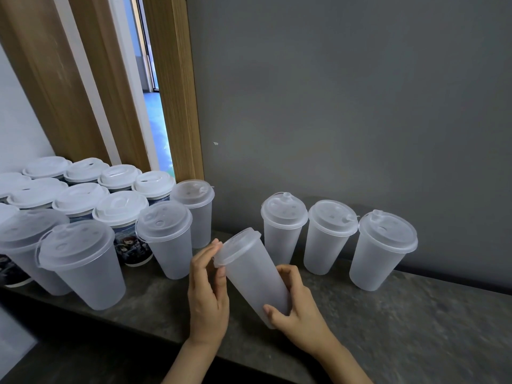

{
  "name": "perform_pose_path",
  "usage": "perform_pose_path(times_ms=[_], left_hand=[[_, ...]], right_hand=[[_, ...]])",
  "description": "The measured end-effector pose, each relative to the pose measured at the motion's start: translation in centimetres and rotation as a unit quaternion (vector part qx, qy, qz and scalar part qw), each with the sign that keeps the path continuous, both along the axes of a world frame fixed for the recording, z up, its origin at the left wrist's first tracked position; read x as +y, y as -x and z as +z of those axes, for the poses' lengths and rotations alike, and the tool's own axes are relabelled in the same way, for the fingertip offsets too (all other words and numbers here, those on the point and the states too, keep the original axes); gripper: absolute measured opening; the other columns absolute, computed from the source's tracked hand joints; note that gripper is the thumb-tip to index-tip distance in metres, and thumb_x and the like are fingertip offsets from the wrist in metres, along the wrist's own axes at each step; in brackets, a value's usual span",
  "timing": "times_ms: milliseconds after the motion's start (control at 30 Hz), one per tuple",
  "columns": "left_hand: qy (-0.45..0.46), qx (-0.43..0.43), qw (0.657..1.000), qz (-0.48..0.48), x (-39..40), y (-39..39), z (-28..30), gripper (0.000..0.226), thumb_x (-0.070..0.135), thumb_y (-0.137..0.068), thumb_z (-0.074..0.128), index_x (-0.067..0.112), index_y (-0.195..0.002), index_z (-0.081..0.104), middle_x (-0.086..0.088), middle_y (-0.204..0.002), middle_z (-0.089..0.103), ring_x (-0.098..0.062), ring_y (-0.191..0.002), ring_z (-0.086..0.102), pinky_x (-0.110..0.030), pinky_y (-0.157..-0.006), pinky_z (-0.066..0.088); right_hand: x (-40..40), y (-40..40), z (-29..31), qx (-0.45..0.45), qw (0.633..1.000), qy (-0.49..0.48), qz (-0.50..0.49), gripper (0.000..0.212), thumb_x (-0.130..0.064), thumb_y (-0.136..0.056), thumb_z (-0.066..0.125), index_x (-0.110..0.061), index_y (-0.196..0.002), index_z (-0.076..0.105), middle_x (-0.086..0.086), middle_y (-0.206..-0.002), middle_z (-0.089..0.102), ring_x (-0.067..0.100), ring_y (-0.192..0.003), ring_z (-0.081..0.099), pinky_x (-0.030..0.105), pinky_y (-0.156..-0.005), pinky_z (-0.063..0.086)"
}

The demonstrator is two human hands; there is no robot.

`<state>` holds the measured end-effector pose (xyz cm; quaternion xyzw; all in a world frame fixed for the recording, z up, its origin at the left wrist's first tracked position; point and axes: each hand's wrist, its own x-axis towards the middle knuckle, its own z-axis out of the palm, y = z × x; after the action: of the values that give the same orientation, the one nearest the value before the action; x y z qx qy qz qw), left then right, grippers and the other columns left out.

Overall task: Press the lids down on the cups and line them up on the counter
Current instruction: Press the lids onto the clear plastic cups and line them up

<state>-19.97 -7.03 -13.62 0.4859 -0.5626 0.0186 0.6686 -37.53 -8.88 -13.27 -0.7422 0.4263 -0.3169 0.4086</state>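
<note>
At the lower middle of the frame a frosted cup (256,275) is held tilted above the bench (401,314), its lidded top leaning toward the upper left. The right hand (299,309) is closed in a grip around the cup's base, thumb on the near side and fingers wrapped behind. The left hand (207,295) is set against the lid (237,246), with the thumb on the near rim and the fingertips curled over the far rim.

Just right of the held cup, three lidded frosted cups (331,236) stand upright in a row close to the grey wall (346,106). Between that row and the crowd of lidded cups (83,245) filling the left of the frame, a gap of bare bench is seen behind the hands. Bare surface also lies at the lower right, in front of the row. The bench's front edge runs diagonally under both wrists. A wooden door frame (177,92) rises at the upper left.
</note>
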Motion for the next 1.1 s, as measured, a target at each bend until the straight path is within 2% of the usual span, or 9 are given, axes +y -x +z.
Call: perform_pose_path(times_ms=[133,233,367,533,667,833,900,1033,1100], left_hand=[[0.012,-0.023,1.0,0.019,-0.06,-0.19,-0.07,0.034,0.032,-0.104,0.038,0.01,-0.127,0.049,-0.012,-0.128,0.052,-0.008,-0.127,0.047,-0.018,-0.107,0.037],[-0.005,0.025,1.0,-0.01,-0.1,-0.13,-0.28,0.034,0.034,-0.102,0.041,0.018,-0.132,0.046,-0.01,-0.132,0.054,-0.015,-0.127,0.051,-0.019,-0.104,0.041],[-0.019,0.05,0.998,-0.037,-0.1,0.08,-0.68,0.044,0.02,-0.101,0.045,0.042,-0.138,0.039,0.001,-0.139,0.053,-0.013,-0.13,0.051,-0.02,-0.103,0.043],[-0.043,0.025,0.998,-0.023,-0.23,-0.06,-0.69,0.048,0.018,-0.098,0.044,0.047,-0.136,0.039,0.012,-0.136,0.054,-0.007,-0.129,0.051,-0.017,-0.103,0.042],[-0.022,0.007,1.0,-0.009,-0.2,-0.1,-0.26,0.03,0.03,-0.103,0.04,0.032,-0.132,0.046,0.015,-0.132,0.055,-0.003,-0.126,0.051,-0.014,-0.102,0.04],[0.002,-0.028,1.0,0.003,-0.07,-0.01,-0.05,0.034,0.035,-0.105,0.037,0.012,-0.126,0.05,-0.001,-0.127,0.055,-0.005,-0.124,0.05,-0.014,-0.105,0.037],[0.001,-0.035,0.999,0.007,-0.07,0.0,-0.02,0.034,0.034,-0.105,0.037,0.011,-0.126,0.05,-0.006,-0.125,0.055,-0.008,-0.123,0.05,-0.014,-0.105,0.037],[-0.032,-0.016,0.999,0.002,0.17,0.16,0.12,0.038,0.043,-0.104,0.034,0.017,-0.128,0.048,0.0,-0.127,0.054,0.004,-0.124,0.046,-0.008,-0.101,0.036],[-0.043,0.007,0.999,-0.002,0.2,0.24,0.16,0.036,0.047,-0.103,0.033,0.025,-0.127,0.047,0.002,-0.127,0.055,0.007,-0.123,0.046,-0.006,-0.099,0.036]], right_hand=[[-0.04,-0.2,0.12,0.008,1.0,-0.001,0.014,0.062,-0.065,-0.071,0.069,-0.063,-0.117,0.028,-0.043,-0.118,0.042,-0.013,-0.114,0.048,0.009,-0.081,0.051],[0.01,-0.23,-0.01,0.002,1.0,0.025,-0.006,0.073,-0.074,-0.062,0.077,-0.055,-0.119,0.036,-0.036,-0.121,0.044,-0.008,-0.116,0.049,0.022,-0.085,0.056],[0.02,-0.03,-0.04,-0.038,0.999,0.02,-0.017,0.074,-0.062,-0.064,0.082,-0.056,-0.123,0.039,-0.033,-0.124,0.048,-0.006,-0.117,0.052,0.017,-0.084,0.055],[0.07,0.12,-0.11,-0.027,1.0,0.006,0.013,0.059,-0.051,-0.079,0.065,-0.059,-0.126,0.031,-0.035,-0.122,0.05,-0.001,-0.116,0.055,0.019,-0.088,0.053],[-0.07,0.01,-0.27,-0.029,0.999,0.016,0.014,0.057,-0.057,-0.081,0.066,-0.059,-0.128,0.034,-0.03,-0.124,0.05,-0.001,-0.117,0.053,0.021,-0.089,0.051],[-0.01,-0.22,-0.32,-0.043,0.998,0.036,-0.02,0.087,-0.069,-0.057,0.084,-0.053,-0.128,0.037,-0.031,-0.125,0.046,-0.004,-0.12,0.05,0.013,-0.085,0.052],[0.03,0.05,-0.43,-0.053,0.998,0.024,-0.031,0.086,-0.065,-0.058,0.085,-0.052,-0.127,0.035,-0.033,-0.125,0.047,-0.004,-0.119,0.051,0.016,-0.087,0.054],[0.12,0.24,-0.35,-0.013,1.0,0.007,-0.009,0.066,-0.061,-0.071,0.069,-0.05,-0.125,0.032,-0.024,-0.126,0.049,0.002,-0.117,0.053,0.029,-0.093,0.054],[0.16,0.24,-0.18,-0.008,1.0,-0.001,-0.003,0.065,-0.063,-0.071,0.064,-0.046,-0.125,0.033,-0.021,-0.127,0.05,0.001,-0.116,0.053,0.026,-0.093,0.053]])
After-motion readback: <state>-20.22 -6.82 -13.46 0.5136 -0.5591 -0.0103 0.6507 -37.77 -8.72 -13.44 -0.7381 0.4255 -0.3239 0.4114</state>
